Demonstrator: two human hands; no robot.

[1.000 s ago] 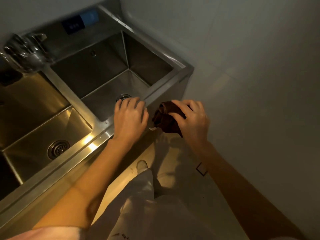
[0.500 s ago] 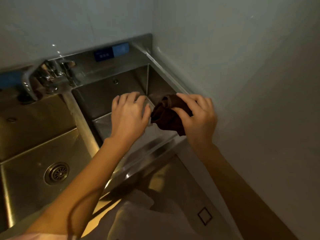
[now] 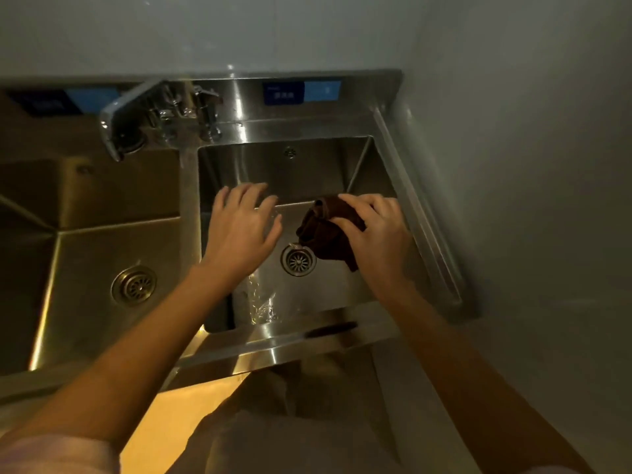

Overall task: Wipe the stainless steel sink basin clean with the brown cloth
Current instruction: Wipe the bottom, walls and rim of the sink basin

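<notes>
The stainless steel sink basin (image 3: 307, 172) fills the middle of the head view, with a round drain (image 3: 298, 260) in its floor. My right hand (image 3: 376, 234) holds the bunched brown cloth (image 3: 325, 234) above the basin, just right of the drain; part of the cloth hangs below my fingers. My left hand (image 3: 241, 230) hovers over the left half of the basin with fingers spread and holds nothing. Water glints on the basin floor near the front wall.
A second basin (image 3: 102, 206) with its own drain (image 3: 134, 285) lies to the left. The faucet (image 3: 119, 121) stands on the back ledge between them. A blue label (image 3: 301, 93) is on the backsplash. A wall closes the right side.
Both hands have come forward from the sink's front rim to over the right basin. The view has swung to face the basin squarely. The cloth stays in my right hand.
</notes>
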